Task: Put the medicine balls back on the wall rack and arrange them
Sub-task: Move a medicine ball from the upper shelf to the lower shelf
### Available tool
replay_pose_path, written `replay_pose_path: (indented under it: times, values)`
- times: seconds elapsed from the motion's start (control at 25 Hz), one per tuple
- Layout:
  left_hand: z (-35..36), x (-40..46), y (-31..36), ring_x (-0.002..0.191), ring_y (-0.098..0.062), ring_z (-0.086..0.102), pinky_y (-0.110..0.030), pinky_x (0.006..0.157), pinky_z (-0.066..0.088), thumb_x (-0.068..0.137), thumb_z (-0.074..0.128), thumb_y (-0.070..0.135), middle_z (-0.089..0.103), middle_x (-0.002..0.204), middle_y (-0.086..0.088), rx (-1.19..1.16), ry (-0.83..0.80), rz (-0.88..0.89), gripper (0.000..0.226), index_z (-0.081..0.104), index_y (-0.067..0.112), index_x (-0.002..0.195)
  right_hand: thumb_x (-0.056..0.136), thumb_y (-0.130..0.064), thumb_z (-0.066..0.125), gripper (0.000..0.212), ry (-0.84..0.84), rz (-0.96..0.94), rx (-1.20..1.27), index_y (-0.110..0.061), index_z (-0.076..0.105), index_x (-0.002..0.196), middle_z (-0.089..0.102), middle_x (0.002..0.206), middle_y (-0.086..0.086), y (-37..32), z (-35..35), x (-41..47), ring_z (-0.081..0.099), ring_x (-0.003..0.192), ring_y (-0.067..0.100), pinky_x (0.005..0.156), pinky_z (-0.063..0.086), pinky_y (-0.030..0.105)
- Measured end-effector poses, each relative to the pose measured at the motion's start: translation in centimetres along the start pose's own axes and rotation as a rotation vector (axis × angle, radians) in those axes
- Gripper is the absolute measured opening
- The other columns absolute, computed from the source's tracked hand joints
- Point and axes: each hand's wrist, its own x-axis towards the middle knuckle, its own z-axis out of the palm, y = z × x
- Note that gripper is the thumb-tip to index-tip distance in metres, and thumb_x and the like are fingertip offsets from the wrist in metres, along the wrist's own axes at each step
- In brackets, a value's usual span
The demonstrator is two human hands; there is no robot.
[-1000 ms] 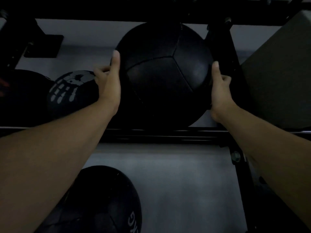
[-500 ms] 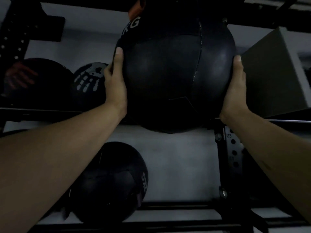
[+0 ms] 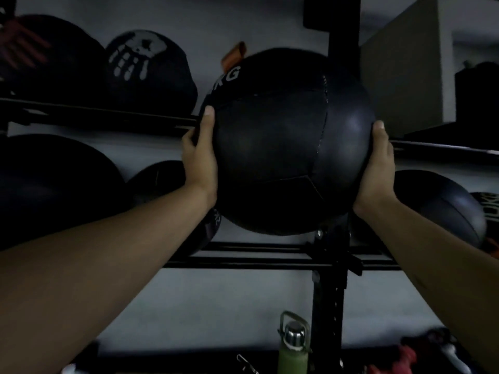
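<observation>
Both hands are spread wide and pressed flat against opposite sides of a large black medicine ball, the left hand on its left flank with the thumb pointing up, the right hand cupping its right flank. Between them the ball is held up in front of the black wall rack, at the height of the upper rail and just left of the rack's upright post. Its skin is dark, panelled leather with stitched seams, and pale lettering ending in "KG" shows at its upper left.

Other black balls sit on the rack: two on the upper rail at left, one bearing a white handprint, and more on the lower rail at both sides. A grey box stands at upper right. A green bottle with a metal cap stands low in the view.

Compared with half a second ago, the ball sits lower in the view and the camera takes in more of the rack, including the right-hand balls and the bottle; the grip on the ball is unchanged.
</observation>
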Motion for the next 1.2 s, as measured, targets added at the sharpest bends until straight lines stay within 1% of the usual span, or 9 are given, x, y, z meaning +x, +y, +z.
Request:
replay_pose_path:
  times: [0.08, 0.2, 0.4, 0.64, 0.72, 0.84, 0.92, 1.0, 1.2]
  values:
    - [0.2, -1.1, -2.1, 0.121, -0.026, 0.070, -0.046, 0.109, 0.054, 0.062, 0.074, 0.079, 0.071, 0.135, -0.005, -0.021, 0.077, -0.125, 0.098, 0.065, 0.020, 0.140, 0.089, -0.063, 0.063, 0.049, 0.035, 0.077, -0.059, -0.031, 0.067, 0.126, 0.075, 0.121, -0.007, 1.0, -1.5, -0.5, 0.071, 0.115, 0.016, 0.109, 0.054, 0.043]
    - [0.1, -1.7, -5.5, 0.113, -0.028, 0.073, -0.049, 0.105, 0.056, 0.061, 0.076, 0.078, 0.076, 0.125, -0.005, 0.002, 0.171, -0.237, 0.093, 0.070, 0.018, 0.131, 0.094, -0.058, 0.062, 0.052, 0.033, 0.169, -0.110, -0.024, 0.065, 0.134, 0.073, 0.125, 0.000, 3.3, -3.1, -0.4, 0.070, 0.117, 0.022, 0.108, 0.055, 0.045]
    - [0.9, 2.0, -7.0, 0.117, -0.034, 0.071, -0.052, 0.106, 0.054, 0.046, 0.074, 0.086, 0.072, 0.132, -0.006, 0.078, 0.158, -0.320, 0.112, 0.065, 0.023, 0.138, 0.093, -0.061, 0.063, 0.057, 0.037, 0.233, -0.090, -0.023, 0.061, 0.136, 0.071, 0.120, -0.004, 6.6, -2.9, 3.0, 0.068, 0.113, 0.020, 0.091, 0.057, 0.035]
    - [-0.5, 4.7, -12.9, 0.143, -0.040, 0.049, -0.059, 0.118, 0.040, 0.054, 0.062, 0.093, 0.046, 0.161, -0.010, 0.312, 0.185, -0.396, 0.122, 0.047, 0.027, 0.155, 0.101, -0.051, 0.055, 0.048, -0.032, 0.169, -0.189, -0.031, 0.058, 0.145, 0.061, 0.146, 0.000, 15.1, -3.1, 5.7, 0.057, 0.135, 0.021, 0.118, 0.044, 0.048]
    - [1.1, 5.7, -14.3, 0.147, -0.034, 0.043, -0.057, 0.121, 0.035, 0.057, 0.056, 0.093, 0.041, 0.162, -0.005, 0.480, 0.202, -0.261, 0.116, 0.049, 0.029, 0.154, 0.104, -0.044, 0.055, 0.044, -0.036, 0.061, -0.208, -0.029, 0.060, 0.145, 0.059, 0.149, 0.000, 17.1, -3.7, 7.2, 0.054, 0.139, 0.018, 0.121, 0.042, 0.046]
    - [3.8, 8.1, -16.7, 0.146, -0.017, 0.046, -0.047, 0.125, 0.033, 0.071, 0.058, 0.079, 0.053, 0.153, 0.003, 0.678, -0.146, 0.177, 0.086, 0.059, 0.035, 0.145, 0.103, -0.044, 0.057, 0.041, -0.206, -0.108, -0.422, -0.030, 0.063, 0.141, 0.057, 0.147, -0.001, 18.7, -2.8, 10.2, 0.053, 0.138, 0.014, 0.121, 0.040, 0.046]
    - [3.9, 9.7, -18.7, 0.143, -0.017, 0.049, -0.047, 0.124, 0.033, 0.076, 0.054, 0.078, 0.059, 0.147, 0.003, 0.773, -0.138, 0.300, 0.077, 0.063, 0.037, 0.140, 0.101, -0.049, 0.057, 0.040, -0.243, -0.158, -0.494, -0.036, 0.064, 0.138, 0.055, 0.145, -0.002, 20.0, -1.9, 11.5, 0.051, 0.138, 0.014, 0.120, 0.041, 0.047]
    - [3.6, 10.8, -20.1, 0.140, -0.017, 0.051, -0.048, 0.122, 0.033, 0.078, 0.051, 0.078, 0.062, 0.142, 0.004, 0.803, -0.048, 0.368, 0.070, 0.065, 0.040, 0.136, 0.100, -0.052, 0.056, 0.039, -0.229, -0.174, -0.486, -0.038, 0.065, 0.136, 0.055, 0.144, -0.003, 20.7, -1.4, 12.2, 0.051, 0.137, 0.015, 0.118, 0.042, 0.047]
    - [3.9, 10.9, -19.8, 0.140, -0.013, 0.047, -0.049, 0.123, 0.030, 0.079, 0.052, 0.080, 0.059, 0.142, 0.009, 0.778, -0.062, 0.329, 0.065, 0.063, 0.047, 0.134, 0.101, -0.053, 0.054, 0.041, -0.237, -0.173, -0.496, -0.037, 0.063, 0.137, 0.055, 0.143, -0.001, 20.4, -1.4, 12.3, 0.051, 0.137, 0.017, 0.118, 0.042, 0.048]
